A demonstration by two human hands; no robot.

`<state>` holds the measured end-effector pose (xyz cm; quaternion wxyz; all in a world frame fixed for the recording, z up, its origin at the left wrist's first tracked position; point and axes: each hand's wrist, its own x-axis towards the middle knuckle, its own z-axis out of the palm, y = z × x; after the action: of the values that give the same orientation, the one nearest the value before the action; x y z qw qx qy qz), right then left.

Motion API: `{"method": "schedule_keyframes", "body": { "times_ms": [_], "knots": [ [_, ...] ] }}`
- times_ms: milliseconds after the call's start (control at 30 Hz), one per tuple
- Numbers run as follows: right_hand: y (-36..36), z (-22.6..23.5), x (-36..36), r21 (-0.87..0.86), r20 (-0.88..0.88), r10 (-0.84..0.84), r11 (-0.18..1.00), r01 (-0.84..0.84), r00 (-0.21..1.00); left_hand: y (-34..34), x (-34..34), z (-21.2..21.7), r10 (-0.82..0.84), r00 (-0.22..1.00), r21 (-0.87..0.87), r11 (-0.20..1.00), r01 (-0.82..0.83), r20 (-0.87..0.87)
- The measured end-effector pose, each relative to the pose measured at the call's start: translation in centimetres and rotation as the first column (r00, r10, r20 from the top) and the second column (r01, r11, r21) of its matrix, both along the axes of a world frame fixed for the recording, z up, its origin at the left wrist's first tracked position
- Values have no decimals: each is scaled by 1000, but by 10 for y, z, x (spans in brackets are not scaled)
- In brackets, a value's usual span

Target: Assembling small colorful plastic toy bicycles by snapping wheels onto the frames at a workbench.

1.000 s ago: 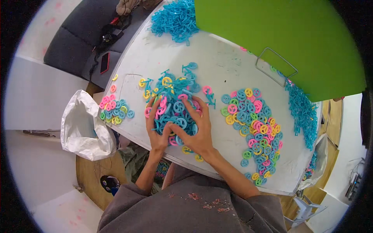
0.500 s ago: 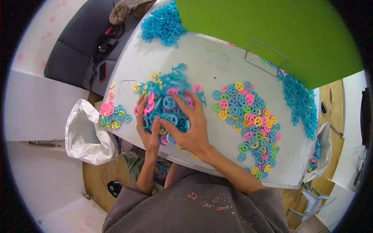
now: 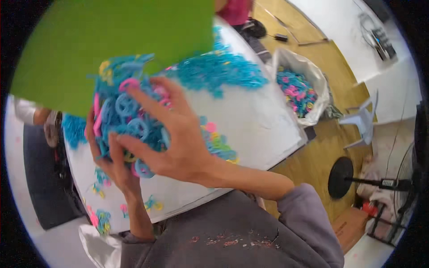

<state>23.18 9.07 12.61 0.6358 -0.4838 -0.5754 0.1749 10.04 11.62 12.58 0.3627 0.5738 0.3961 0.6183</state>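
Between both palms I hold a large clump of small plastic toy parts [image 3: 127, 107], raised above the table. It mixes blue stick-like pieces with spoked rings in blue, pink and yellow. My left hand [image 3: 117, 163] cups its left and lower side. My right hand [image 3: 178, 138] wraps its right side, fingers curved over the front. Both thumbs nearly meet at the near face. Beyond my right wrist, partly hidden, lies a spread of coloured spoked wheels [image 3: 219, 144] on the white table [image 3: 250, 120].
A heap of blue pieces [image 3: 219, 71] lies along the far side, beside a green panel [image 3: 111, 31]. At the right stands a white sack [image 3: 319, 80] of mixed parts, near a grey stool [image 3: 364, 123] and a black round base [image 3: 340, 177]. Small groups of parts [image 3: 103, 221] lie at the near left.
The clump has been lifted off the table, held in both hands. My view has swung to the right, bringing the filled sack, stool and floor into sight.
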Motion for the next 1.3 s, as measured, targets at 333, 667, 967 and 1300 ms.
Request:
{"method": "schedule_keyframes", "body": {
  "times_ms": [333,667,967,1300],
  "knots": [
    [-62,-65,311,-56,74,-626,775,630,776,22,361,-68,-510,842,213,815,539,-178],
    [-75,-242,458,-291,301,-700,579,762,647,58,512,-252,-661,527,-277,726,629,-535],
    [-90,-225,467,-282,374,-742,481,830,557,37,500,-237,-601,258,-382,727,571,-757],
    [-66,-239,431,-14,830,-448,579,815,333,18,409,-198,-430,184,-256,774,579,-884]
  ]
}}
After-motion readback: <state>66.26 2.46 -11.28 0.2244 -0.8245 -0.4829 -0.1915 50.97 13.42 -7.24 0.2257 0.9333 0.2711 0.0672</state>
